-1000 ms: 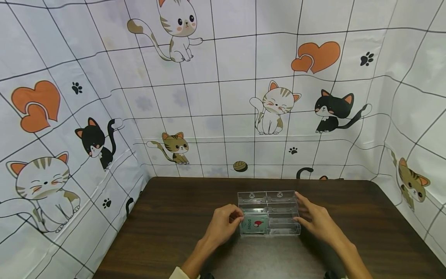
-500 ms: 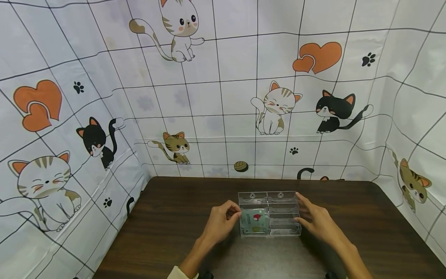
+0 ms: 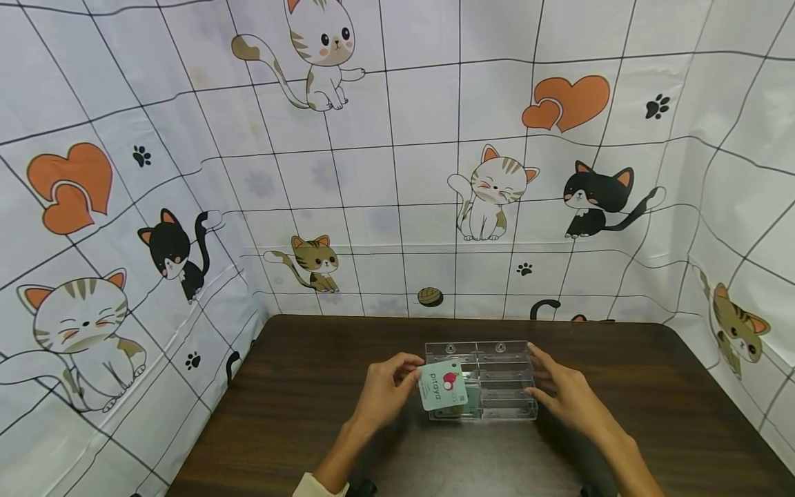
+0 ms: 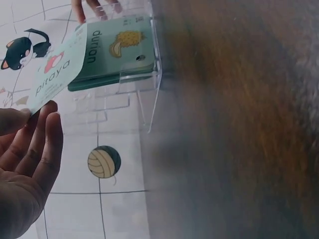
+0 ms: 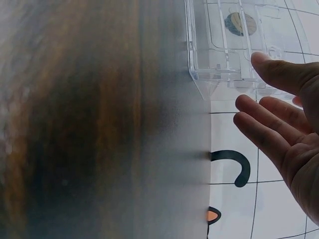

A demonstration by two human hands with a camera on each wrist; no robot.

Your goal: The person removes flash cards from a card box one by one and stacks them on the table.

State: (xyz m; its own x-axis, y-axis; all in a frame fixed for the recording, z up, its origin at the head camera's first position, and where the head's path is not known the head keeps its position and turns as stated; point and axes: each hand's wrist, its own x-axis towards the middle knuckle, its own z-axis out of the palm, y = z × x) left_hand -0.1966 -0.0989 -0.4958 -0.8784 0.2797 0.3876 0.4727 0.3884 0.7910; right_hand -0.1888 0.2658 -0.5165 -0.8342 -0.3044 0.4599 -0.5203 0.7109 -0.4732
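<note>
- The left hand (image 3: 385,393) pinched the pitaya card (image 3: 442,385) by its left edge, between thumb and fingertips; in the left wrist view the lower fingers were loosely bent.
- The pitaya card was tilted, its printed face turned up toward the head camera, and showed a red fruit beside its lettering.
- It stood raised above the front left part of the clear holder (image 3: 506,376), overlapping that part in the head view.
- Beneath it, in the front left compartment, lay a stack of green cards (image 4: 99,81), topped by the durian card (image 4: 119,42) with its yellow fruit and a dark hole near one corner.
- The right hand (image 3: 568,393) was at the holder's right side, thumb and fingers spread well apart and fairly straight; whether the fingertips touched the plastic could not be told.
- The holder had two columns of stepped compartments and sat on the dark wooden table (image 3: 310,359), toward its far edge.
- A pale sleeve (image 3: 318,486) showed at the left forearm.
- Behind the table hung a white backdrop (image 3: 422,103) with a dark grid, printed cats (image 3: 491,193) and orange hearts (image 3: 571,100).
</note>
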